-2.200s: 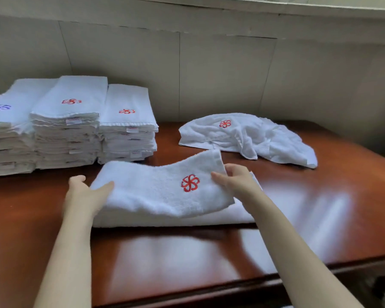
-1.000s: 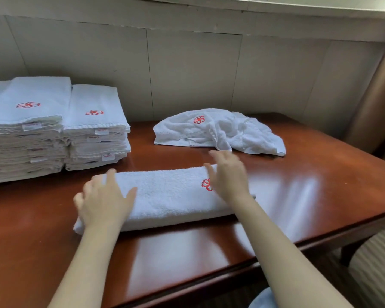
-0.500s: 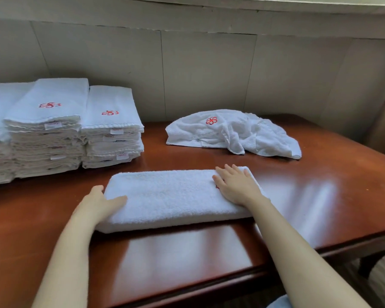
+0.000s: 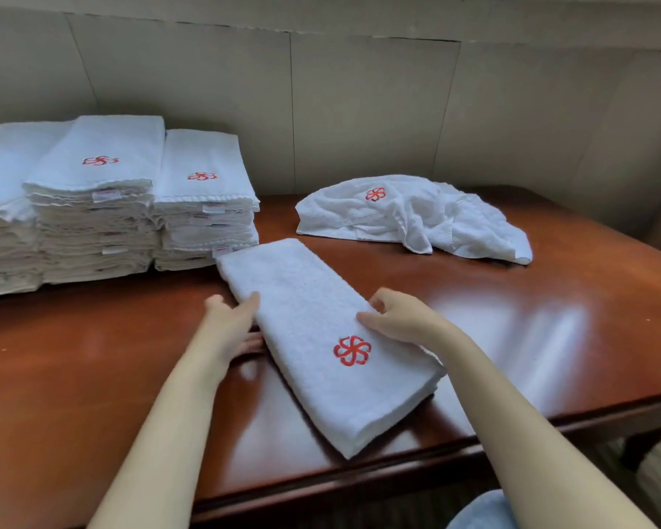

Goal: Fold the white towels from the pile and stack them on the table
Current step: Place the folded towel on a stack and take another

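the folded towel (image 4: pixel 313 379) lies slantwise on the table (image 4: pixel 550 318), red mark up. its far corner is just beside the nearest stack (image 4: pixel 207 208) and its near end is close to the table's front edge. your left hand (image 4: pixel 226 322) grips one long edge, thumb on top and fingers under. your right hand (image 4: pixel 405 318) holds the other edge, with thumb on top and the other fingers curled at the border. i judge you are about to lift it to a stack. both hands hold near the middle, so the ends may hang and the layers open. the far corner may also push the stack. the loose towels (image 4: pixel 409 219) wait behind, well apart.
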